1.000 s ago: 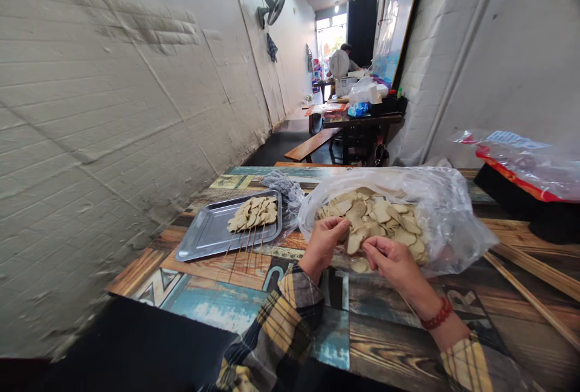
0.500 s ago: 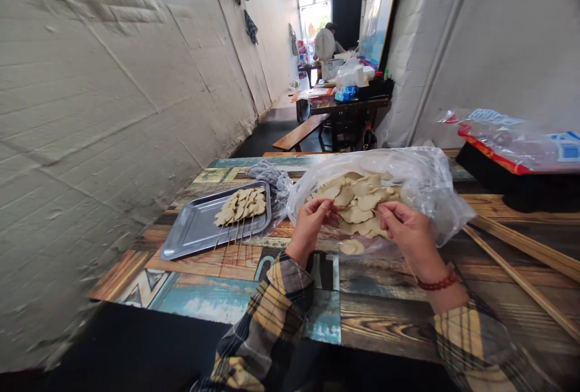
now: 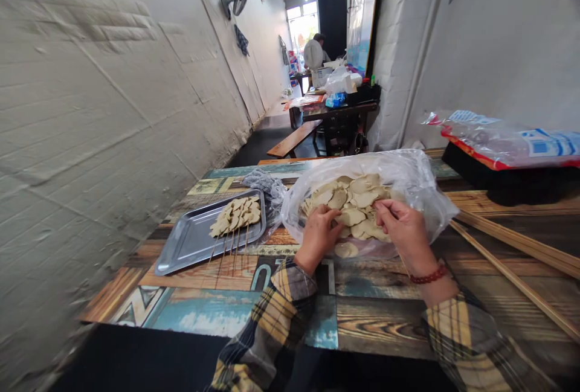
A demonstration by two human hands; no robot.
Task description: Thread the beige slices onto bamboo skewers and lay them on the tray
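Note:
A heap of thin beige slices [image 3: 362, 184] lies in an open clear plastic bag [image 3: 410, 170] on the table. At the heap's near left edge, my left hand [image 3: 319, 236] has its fingers bent around the rim of one slice [image 3: 352, 217]. My right hand [image 3: 402, 226] is closed in a pinch above the heap's right side. A thin skewer seems to run under its palm; its tip is hidden. One loose slice [image 3: 346, 250] sits at the bag's near edge. To the left, a grey metal tray [image 3: 181, 247] bears skewered slices [image 3: 238, 215], their sticks pointing toward me.
Long wooden sticks [image 3: 521, 241] lie at the right. Behind them, a plastic package [image 3: 512, 138] rests on a black container [image 3: 480, 168]. A crumpled grey plastic bag [image 3: 267, 186] touches the tray. Farther back are a bench [image 3: 294, 138], a cluttered table [image 3: 339, 111] and a person [image 3: 319, 41].
My left hand has turned down onto the slices, its fingertips farther from my right hand's. My right hand keeps its pinch. The whole view has shifted slightly.

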